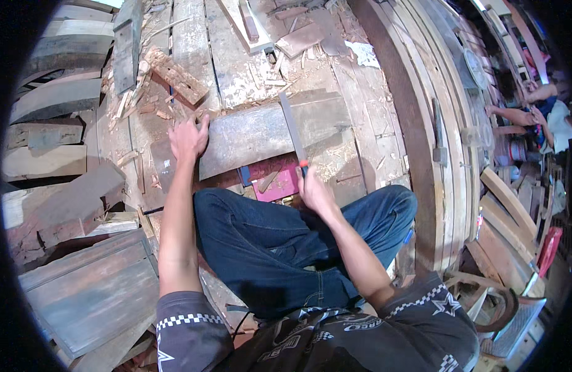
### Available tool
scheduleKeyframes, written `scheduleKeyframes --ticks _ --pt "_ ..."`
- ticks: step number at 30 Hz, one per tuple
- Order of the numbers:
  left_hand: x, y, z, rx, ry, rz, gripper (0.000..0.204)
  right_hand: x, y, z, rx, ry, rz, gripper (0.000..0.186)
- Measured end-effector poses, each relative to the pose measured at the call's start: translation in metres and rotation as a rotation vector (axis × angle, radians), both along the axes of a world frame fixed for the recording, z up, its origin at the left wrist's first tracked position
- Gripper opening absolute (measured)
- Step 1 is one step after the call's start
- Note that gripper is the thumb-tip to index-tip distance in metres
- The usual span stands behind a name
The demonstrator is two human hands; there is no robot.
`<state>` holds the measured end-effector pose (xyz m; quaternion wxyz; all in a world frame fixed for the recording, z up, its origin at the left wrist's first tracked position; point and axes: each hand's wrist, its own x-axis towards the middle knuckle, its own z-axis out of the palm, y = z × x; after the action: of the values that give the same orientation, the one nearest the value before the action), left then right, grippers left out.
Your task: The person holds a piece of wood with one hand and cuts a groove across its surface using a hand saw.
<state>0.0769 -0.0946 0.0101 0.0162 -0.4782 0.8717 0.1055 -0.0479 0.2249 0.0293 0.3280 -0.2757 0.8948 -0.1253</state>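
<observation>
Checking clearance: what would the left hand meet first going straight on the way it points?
Probably the near end of the brown wooden block; height is hard to judge from this view, so the left hand might pass above it.

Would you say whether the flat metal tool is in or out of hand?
In: the right hand grips the flat metal tool by one end.

Plank floor [190, 37] strewn with wood chips [275, 82]. A wide grey board [252, 136] lies on it; beyond the board's left end, a notched block [177, 76]; beyond its right end, a crumpled white scrap [363, 54].
</observation>
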Motion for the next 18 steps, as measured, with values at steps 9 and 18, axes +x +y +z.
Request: scheduleKeyframes --ticks 9,18 --pt "0.002 -0.002 0.000 -0.026 0.007 -0.005 0.062 0.017 0.024 0.003 0.052 -0.028 0.005 0.041" --pt "0.001 -0.002 0.008 0.039 -0.020 0.019 0.061 -0.002 0.004 -0.007 -0.043 0.050 0.041 0.034"
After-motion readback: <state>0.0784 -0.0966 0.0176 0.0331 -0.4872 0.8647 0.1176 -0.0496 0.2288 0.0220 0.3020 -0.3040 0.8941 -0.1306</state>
